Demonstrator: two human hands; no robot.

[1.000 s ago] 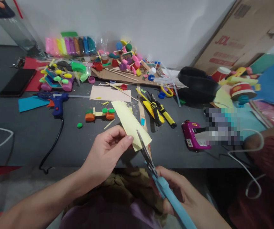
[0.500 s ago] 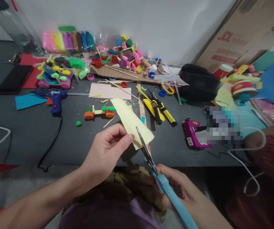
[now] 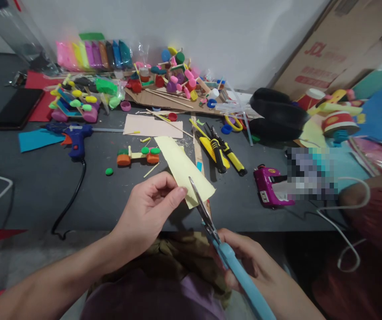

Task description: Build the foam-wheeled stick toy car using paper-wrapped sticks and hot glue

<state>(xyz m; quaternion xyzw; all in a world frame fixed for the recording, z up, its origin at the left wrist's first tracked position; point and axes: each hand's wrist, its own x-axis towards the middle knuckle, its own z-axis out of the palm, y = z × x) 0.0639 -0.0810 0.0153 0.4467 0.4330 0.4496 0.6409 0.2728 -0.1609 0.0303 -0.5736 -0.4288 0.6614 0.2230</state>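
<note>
Pinched between the thumb and fingers of my left hand point(image 3: 154, 209) is a tapering piece of pale yellow paper point(image 3: 182, 166), held above the table's front edge. My right hand point(image 3: 247, 262) grips light blue-handled scissors point(image 3: 226, 253). One blade lies over the wide lower end of the paper, its tip close to my left thumb; where the other blade runs is hidden. Beyond my left hand stands a small clay-wheeled toy car point(image 3: 138, 156) with orange and green parts. A green clay ball point(image 3: 109, 171) lies to its left.
A blue glue gun point(image 3: 77, 138) with its cord lies at left, near a phone point(image 3: 17, 108). Yellow-black cutters point(image 3: 222, 153) lie behind the paper. A purple device point(image 3: 271, 186) sits at right, beside another person's sleeve point(image 3: 377, 222). Clay models point(image 3: 177, 75) crowd the back.
Almost nothing differs. The view has shifted very slightly; both hands, the paper and the scissors keep the same position.
</note>
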